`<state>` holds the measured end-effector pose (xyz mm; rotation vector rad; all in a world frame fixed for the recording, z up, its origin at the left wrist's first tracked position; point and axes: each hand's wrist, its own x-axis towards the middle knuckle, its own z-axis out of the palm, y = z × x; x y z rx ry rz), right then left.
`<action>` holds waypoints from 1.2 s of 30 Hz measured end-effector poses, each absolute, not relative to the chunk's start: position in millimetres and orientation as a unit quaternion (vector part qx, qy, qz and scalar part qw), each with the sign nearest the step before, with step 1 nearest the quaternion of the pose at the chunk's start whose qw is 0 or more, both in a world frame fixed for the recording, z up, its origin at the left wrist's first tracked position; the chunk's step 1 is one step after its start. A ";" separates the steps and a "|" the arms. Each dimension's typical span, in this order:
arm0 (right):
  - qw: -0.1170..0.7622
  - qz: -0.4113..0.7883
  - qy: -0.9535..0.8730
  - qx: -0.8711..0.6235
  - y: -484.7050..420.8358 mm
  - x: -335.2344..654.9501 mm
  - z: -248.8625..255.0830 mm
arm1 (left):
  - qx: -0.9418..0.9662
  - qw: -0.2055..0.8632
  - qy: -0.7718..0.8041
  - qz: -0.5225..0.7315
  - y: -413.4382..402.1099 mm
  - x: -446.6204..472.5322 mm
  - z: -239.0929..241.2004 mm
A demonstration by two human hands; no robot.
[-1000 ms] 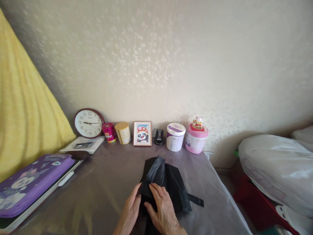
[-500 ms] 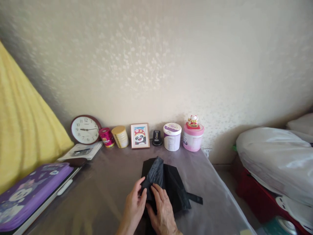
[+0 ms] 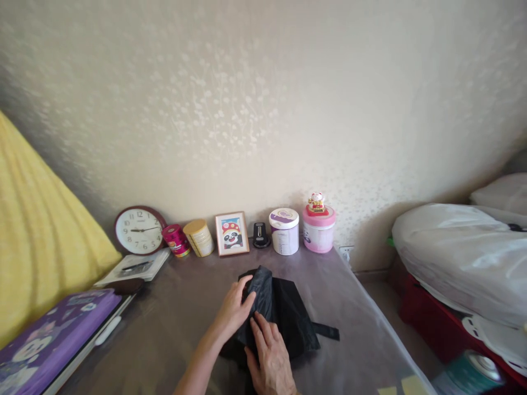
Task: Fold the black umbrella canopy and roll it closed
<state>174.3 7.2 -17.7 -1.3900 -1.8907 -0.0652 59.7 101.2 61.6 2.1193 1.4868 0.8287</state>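
Observation:
A black umbrella (image 3: 290, 312) lies on the table in loose, collapsed folds, its strap (image 3: 326, 331) sticking out to the right. My left hand (image 3: 234, 310) has a fold at the umbrella's left side between thumb and fingers. Closer to me, my right hand (image 3: 269, 351) holds the gathered fabric, with its fingers laid over the folds and its thumb at the left. The part of the umbrella under my right palm is hidden.
Along the wall stand a clock (image 3: 140, 230), a pink tin (image 3: 176, 240), a yellow-lidded container (image 3: 198, 237), a panda picture frame (image 3: 231, 234), a black stand (image 3: 261, 236), a white tub (image 3: 284, 233) and a pink tub (image 3: 319, 233). A purple case (image 3: 53, 334) lies left; white bags (image 3: 457, 252) are right.
My left hand has moved up along the fold at the umbrella's left side. The right hand stays on the fabric, nearly in place. The view has shifted slightly.

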 end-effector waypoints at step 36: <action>0.455 -0.008 -0.794 -0.403 8.6 166.2 -17.5 | 0.869 0.049 0.453 0.193 127.8 80.6 12.3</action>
